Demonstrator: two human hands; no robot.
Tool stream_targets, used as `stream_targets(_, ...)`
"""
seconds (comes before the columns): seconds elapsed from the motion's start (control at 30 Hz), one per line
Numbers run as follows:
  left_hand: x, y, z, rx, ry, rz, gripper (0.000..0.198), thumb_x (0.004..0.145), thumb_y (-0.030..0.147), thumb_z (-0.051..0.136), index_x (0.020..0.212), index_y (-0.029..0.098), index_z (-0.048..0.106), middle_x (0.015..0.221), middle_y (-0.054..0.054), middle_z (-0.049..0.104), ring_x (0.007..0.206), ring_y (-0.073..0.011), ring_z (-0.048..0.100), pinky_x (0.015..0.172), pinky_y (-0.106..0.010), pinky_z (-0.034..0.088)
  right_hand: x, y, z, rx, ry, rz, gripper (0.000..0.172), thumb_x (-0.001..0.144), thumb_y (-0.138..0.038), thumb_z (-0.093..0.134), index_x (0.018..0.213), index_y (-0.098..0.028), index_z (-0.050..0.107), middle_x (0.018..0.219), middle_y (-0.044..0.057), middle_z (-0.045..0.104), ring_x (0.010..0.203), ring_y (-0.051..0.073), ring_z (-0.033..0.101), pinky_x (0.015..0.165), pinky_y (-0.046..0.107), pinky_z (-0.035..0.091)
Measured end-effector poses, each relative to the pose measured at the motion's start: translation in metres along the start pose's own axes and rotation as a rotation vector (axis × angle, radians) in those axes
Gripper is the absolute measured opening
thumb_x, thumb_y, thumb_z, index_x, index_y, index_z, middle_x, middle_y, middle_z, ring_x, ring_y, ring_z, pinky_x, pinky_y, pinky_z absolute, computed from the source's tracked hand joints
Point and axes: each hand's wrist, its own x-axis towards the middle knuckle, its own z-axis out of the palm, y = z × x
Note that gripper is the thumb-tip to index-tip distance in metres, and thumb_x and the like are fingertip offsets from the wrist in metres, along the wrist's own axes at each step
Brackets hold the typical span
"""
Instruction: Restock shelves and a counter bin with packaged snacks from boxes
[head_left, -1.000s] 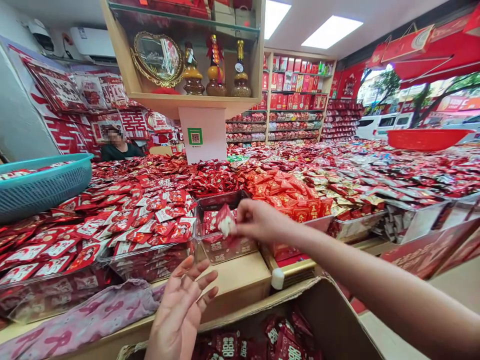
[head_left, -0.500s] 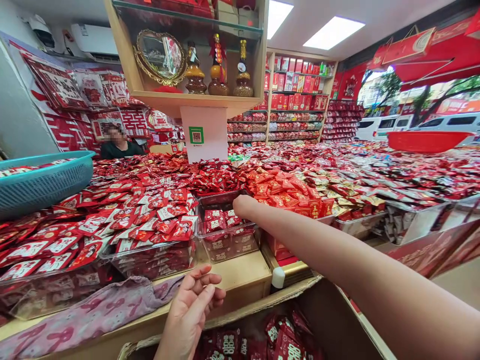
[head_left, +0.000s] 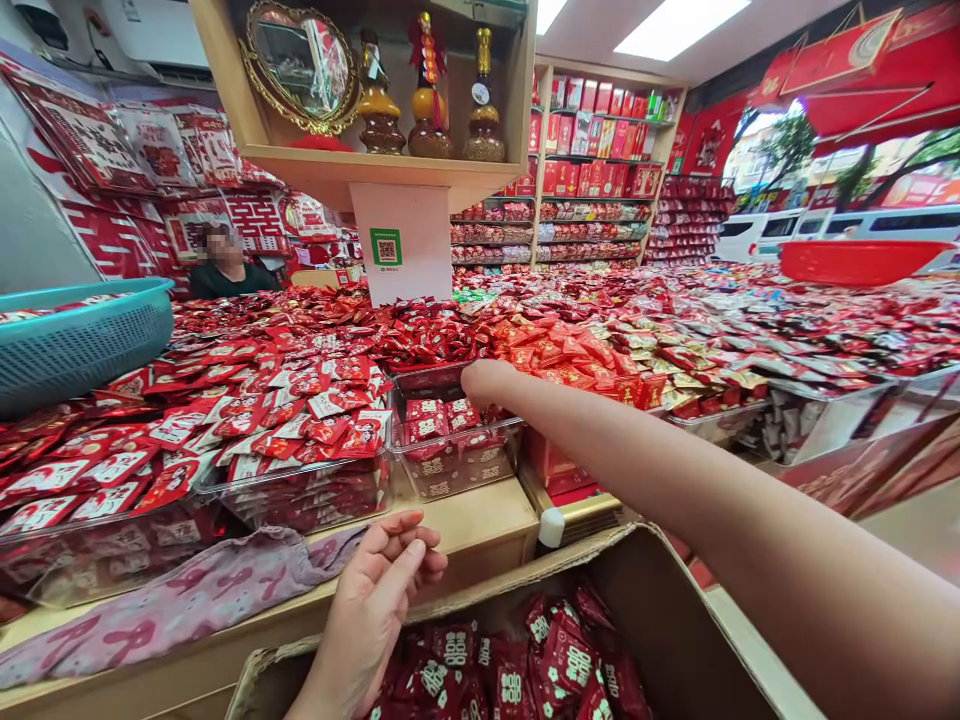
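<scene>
My right hand point(head_left: 486, 384) reaches down into a clear plastic bin point(head_left: 457, 465), its fingers hidden past the wrist and among the contents. Red packets with white double-happiness print point(head_left: 425, 421) lie in that bin, to the left of the hand. My left hand point(head_left: 386, 580) hovers over the near counter edge, palm turned inward, fingers loosely curled and nothing in them. Below it stands an open cardboard box point(head_left: 675, 610) holding several dark red packets point(head_left: 510, 685) with the same print.
Bins heaped with red and white packets point(head_left: 300, 410) stand to the left, orange-red packets point(head_left: 562, 345) to the right. A teal basket point(head_left: 82, 345) sits far left, a red basin point(head_left: 862, 262) far right. A pink cloth point(head_left: 172, 600) lies along the counter. Behind the counter is a person point(head_left: 229, 270).
The view has tipped downward, so more of the cardboard box and its packets shows. My right hand stays in the bin, and my left hand keeps nearly the same pose.
</scene>
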Motion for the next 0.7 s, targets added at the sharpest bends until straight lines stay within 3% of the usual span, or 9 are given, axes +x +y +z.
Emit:
stream_targets(0.1, 0.000, -0.001, -0.001, -0.033, 0.016, 0.001, 0.027, 0.067, 0.024, 0.066, 0.090, 0.019, 0.055, 0.076, 0.000, 0.064, 0.066, -0.0121, 0.060, 0.065, -0.024, 0.048, -0.042, -0.004, -0.025, 0.043, 0.015, -0.118, 0.030, 0.071, -0.025, 0.055, 0.093, -0.006, 0.063, 0.093, 0.016, 0.062, 0.088, 0.025, 0.058, 0.074, 0.033, 0.046)
stream_targets(0.17, 0.000, -0.002, -0.002, -0.035, 0.019, 0.001, 0.025, 0.068, 0.024, 0.065, 0.090, 0.019, 0.055, 0.075, 0.000, 0.064, 0.065, -0.0120, 0.060, 0.065, -0.025, 0.047, -0.079, -0.011, -0.022, 0.231, -0.198, -0.381, 0.034, 0.076, -0.038, 0.049, 0.089, -0.010, 0.063, 0.076, 0.007, 0.064, 0.068, 0.015, 0.060, 0.062, 0.025, 0.046)
stream_targets(0.23, -0.001, -0.003, -0.001, -0.022, 0.015, 0.005, 0.023, 0.069, 0.023, 0.064, 0.089, 0.018, 0.055, 0.075, 0.000, 0.064, 0.065, -0.0121, 0.060, 0.065, -0.025, 0.047, -0.115, -0.023, 0.006, 0.380, -0.602, -0.587, 0.031, 0.076, -0.038, 0.047, 0.092, -0.015, 0.062, 0.070, 0.003, 0.064, 0.060, 0.012, 0.059, 0.054, 0.020, 0.045)
stream_targets(0.3, -0.002, -0.003, 0.001, -0.013, 0.013, 0.007, 0.022, 0.069, 0.023, 0.064, 0.089, 0.018, 0.055, 0.074, 0.000, 0.064, 0.065, -0.0121, 0.060, 0.065, -0.025, 0.047, -0.141, -0.038, 0.060, 0.240, -0.864, -0.652, 0.026, 0.071, -0.030, 0.053, 0.089, -0.014, 0.064, 0.071, 0.005, 0.065, 0.065, 0.016, 0.061, 0.054, 0.023, 0.046)
stream_targets(0.4, -0.002, -0.001, 0.003, -0.008, 0.017, -0.001, 0.023, 0.068, 0.023, 0.065, 0.088, 0.018, 0.056, 0.073, 0.000, 0.064, 0.064, -0.0118, 0.060, 0.065, -0.025, 0.047, -0.152, -0.059, 0.162, -0.156, -0.772, -0.596, 0.044, 0.060, -0.016, 0.060, 0.103, -0.005, 0.058, 0.093, 0.020, 0.062, 0.087, 0.030, 0.059, 0.068, 0.036, 0.048)
stream_targets(0.43, -0.001, -0.001, 0.004, -0.005, 0.019, -0.002, 0.023, 0.067, 0.023, 0.065, 0.088, 0.018, 0.056, 0.073, 0.000, 0.064, 0.064, -0.0118, 0.060, 0.065, -0.025, 0.047, -0.151, -0.064, 0.193, -0.138, -0.614, -0.518, 0.063, 0.055, -0.018, 0.064, 0.114, -0.004, 0.050, 0.107, 0.024, 0.055, 0.097, 0.034, 0.054, 0.071, 0.038, 0.048)
stream_targets(0.5, -0.001, 0.000, 0.005, 0.004, 0.020, 0.001, 0.023, 0.066, 0.023, 0.066, 0.087, 0.018, 0.057, 0.073, 0.000, 0.064, 0.064, -0.0117, 0.060, 0.066, -0.025, 0.047, -0.144, -0.068, 0.238, -0.056, -0.520, -0.378, 0.075, 0.052, -0.019, 0.066, 0.122, -0.008, 0.042, 0.117, 0.022, 0.049, 0.101, 0.033, 0.052, 0.072, 0.039, 0.048)
stream_targets(0.6, -0.001, 0.001, 0.005, 0.021, 0.012, -0.008, 0.024, 0.066, 0.023, 0.067, 0.086, 0.017, 0.057, 0.072, 0.000, 0.064, 0.064, -0.0118, 0.060, 0.066, -0.025, 0.047, -0.138, -0.068, 0.254, -0.018, -0.538, -0.307, 0.075, 0.054, -0.022, 0.065, 0.124, -0.013, 0.040, 0.115, 0.019, 0.051, 0.098, 0.032, 0.054, 0.070, 0.039, 0.048)
stream_targets(0.7, -0.001, 0.001, 0.004, 0.034, 0.008, -0.020, 0.023, 0.066, 0.024, 0.067, 0.086, 0.017, 0.057, 0.072, 0.000, 0.064, 0.064, -0.0118, 0.060, 0.066, -0.025, 0.047, -0.142, -0.065, 0.212, -0.155, -0.747, -0.521, 0.056, 0.058, -0.025, 0.064, 0.111, -0.010, 0.053, 0.103, 0.018, 0.059, 0.094, 0.031, 0.056, 0.068, 0.035, 0.047)
